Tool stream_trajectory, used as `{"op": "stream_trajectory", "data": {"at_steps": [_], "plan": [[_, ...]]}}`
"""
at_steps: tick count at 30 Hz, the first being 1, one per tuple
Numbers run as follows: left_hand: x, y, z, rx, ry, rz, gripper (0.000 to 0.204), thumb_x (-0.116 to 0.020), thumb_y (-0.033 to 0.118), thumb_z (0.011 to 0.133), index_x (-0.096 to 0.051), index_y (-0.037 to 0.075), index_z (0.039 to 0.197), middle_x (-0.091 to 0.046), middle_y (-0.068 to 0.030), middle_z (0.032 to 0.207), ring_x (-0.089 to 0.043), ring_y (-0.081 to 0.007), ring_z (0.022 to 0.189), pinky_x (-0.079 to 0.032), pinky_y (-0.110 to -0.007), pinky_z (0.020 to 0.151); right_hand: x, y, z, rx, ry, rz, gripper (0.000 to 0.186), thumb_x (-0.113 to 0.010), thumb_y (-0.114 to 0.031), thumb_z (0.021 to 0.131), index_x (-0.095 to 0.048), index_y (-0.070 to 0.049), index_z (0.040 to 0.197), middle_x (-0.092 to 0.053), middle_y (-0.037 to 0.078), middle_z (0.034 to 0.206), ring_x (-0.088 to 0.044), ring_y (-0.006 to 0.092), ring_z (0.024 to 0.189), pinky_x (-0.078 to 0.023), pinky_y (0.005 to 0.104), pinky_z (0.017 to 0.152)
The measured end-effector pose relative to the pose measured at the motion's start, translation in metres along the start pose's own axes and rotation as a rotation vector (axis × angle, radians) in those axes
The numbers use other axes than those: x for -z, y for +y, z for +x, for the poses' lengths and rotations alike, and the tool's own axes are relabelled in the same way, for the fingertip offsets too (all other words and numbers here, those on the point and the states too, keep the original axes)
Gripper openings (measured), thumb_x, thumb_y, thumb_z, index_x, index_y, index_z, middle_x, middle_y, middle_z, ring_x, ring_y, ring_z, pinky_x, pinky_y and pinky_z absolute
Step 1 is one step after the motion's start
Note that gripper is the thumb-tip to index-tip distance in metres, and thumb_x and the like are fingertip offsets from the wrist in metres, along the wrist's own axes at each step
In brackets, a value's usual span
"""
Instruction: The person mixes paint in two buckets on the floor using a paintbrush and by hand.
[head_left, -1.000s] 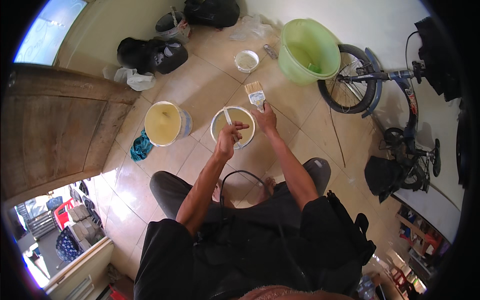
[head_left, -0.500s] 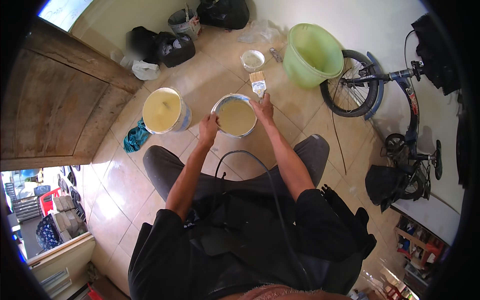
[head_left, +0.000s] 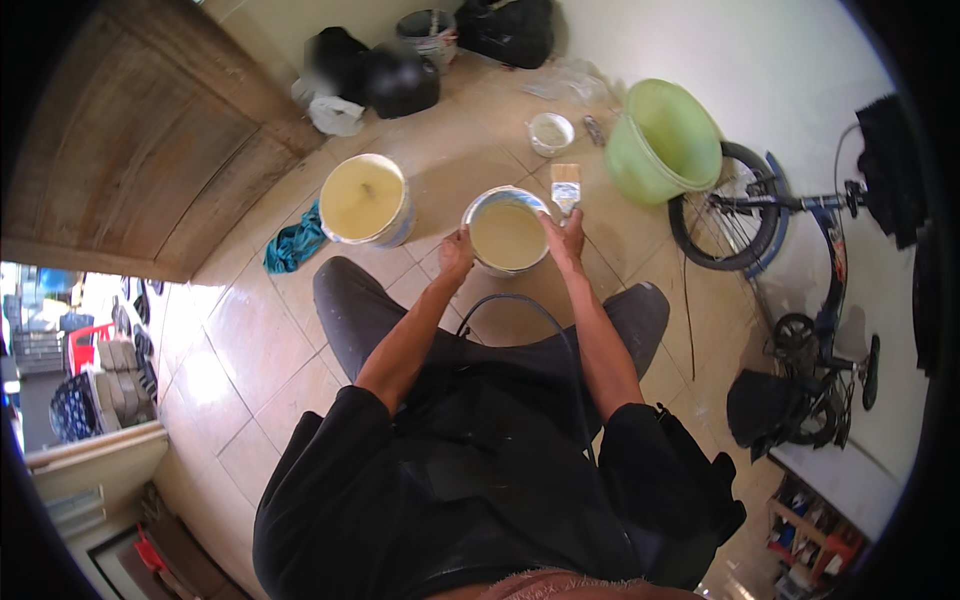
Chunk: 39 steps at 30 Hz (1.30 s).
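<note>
My left hand [head_left: 455, 255] is closed on the left rim of the middle bucket [head_left: 508, 240] of pale cream liquid, on the tiled floor in front of me. My right hand [head_left: 565, 240] is closed on the handle of a flat brush [head_left: 565, 186], bristles pointing away from me, and also touches that bucket's right rim. A second bucket [head_left: 365, 200] of similar pale liquid stands to the left, beside a teal cloth [head_left: 292, 243]. A small white tub [head_left: 550, 133] sits beyond the brush.
A green bucket [head_left: 660, 140] and a leaning bicycle [head_left: 735, 255] are at the right. Black bags [head_left: 500, 30], a white bag [head_left: 335, 115] and a stained pail [head_left: 430, 42] line the back wall. A wooden door [head_left: 150, 140] and an opening with clutter are at the left.
My left hand has left the white strip across the middle bucket's top and moved to its left rim; that strip no longer lies across. The brush stays in my right hand. The view has shifted.
</note>
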<state>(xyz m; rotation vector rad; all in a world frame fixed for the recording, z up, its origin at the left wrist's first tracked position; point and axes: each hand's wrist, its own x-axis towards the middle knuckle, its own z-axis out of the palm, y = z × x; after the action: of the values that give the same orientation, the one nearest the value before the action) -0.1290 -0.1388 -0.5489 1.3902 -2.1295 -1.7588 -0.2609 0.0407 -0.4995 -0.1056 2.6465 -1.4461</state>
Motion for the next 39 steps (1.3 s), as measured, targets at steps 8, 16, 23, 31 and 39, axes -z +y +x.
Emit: {"op": "stream_trajectory", "data": {"at_steps": [8,16,23,31,39], "plan": [[0.035,0.031,-0.002,-0.263,0.083,0.354,0.050,-0.048,0.043,0.092,-0.065,0.000,0.108,-0.063,-0.0280,0.107,-0.060,-0.0414,0.103,-0.045,-0.048,0.091,-0.008,0.021,0.014,-0.012,0.121,-0.041,0.068,-0.065,-0.050,0.079,-0.045,0.001,0.120,-0.062,0.029,0.106,-0.060,0.0458,0.098,-0.046,0.0486,0.085],[0.208,0.057,0.098,-0.452,0.472,0.798,0.022,-0.056,0.020,0.080,-0.071,0.006,0.083,-0.068,-0.0213,0.080,-0.067,-0.0380,0.076,-0.053,-0.048,0.069,0.054,0.025,0.072,-0.028,-0.041,-0.183,0.057,-0.057,-0.052,0.084,-0.056,0.001,0.104,-0.065,0.027,0.096,-0.062,0.0425,0.093,-0.047,0.0478,0.081],[0.251,-0.007,0.193,-0.832,0.238,1.233,0.018,-0.060,0.017,0.081,-0.074,0.019,0.092,-0.068,-0.0142,0.101,-0.066,-0.0328,0.088,-0.052,-0.044,0.079,0.068,0.015,0.047,-0.208,-0.135,0.028,0.046,-0.057,-0.050,0.087,-0.054,-0.004,0.086,-0.053,0.009,0.066,-0.054,0.0162,0.054,-0.042,0.0302,0.048],[0.208,0.005,0.216,-0.679,0.010,1.580,0.019,-0.054,0.012,0.085,-0.072,0.005,0.084,-0.070,-0.0168,0.089,-0.070,-0.0319,0.082,-0.057,-0.043,0.069,0.083,0.021,0.033,-0.288,-0.176,0.311,0.038,-0.057,-0.046,0.088,-0.053,-0.008,0.086,-0.048,0.001,0.063,-0.051,0.0119,0.054,-0.037,0.0249,0.046],[0.213,-0.006,0.228,-0.864,0.061,1.556,0.018,-0.054,0.010,0.083,-0.071,0.004,0.081,-0.069,-0.0180,0.088,-0.070,-0.0321,0.077,-0.058,-0.042,0.066,0.081,0.015,0.038,-0.323,-0.123,0.333,0.036,-0.057,-0.045,0.089,-0.054,-0.009,0.088,-0.050,0.001,0.066,-0.053,0.0118,0.057,-0.039,0.0257,0.051]]}}
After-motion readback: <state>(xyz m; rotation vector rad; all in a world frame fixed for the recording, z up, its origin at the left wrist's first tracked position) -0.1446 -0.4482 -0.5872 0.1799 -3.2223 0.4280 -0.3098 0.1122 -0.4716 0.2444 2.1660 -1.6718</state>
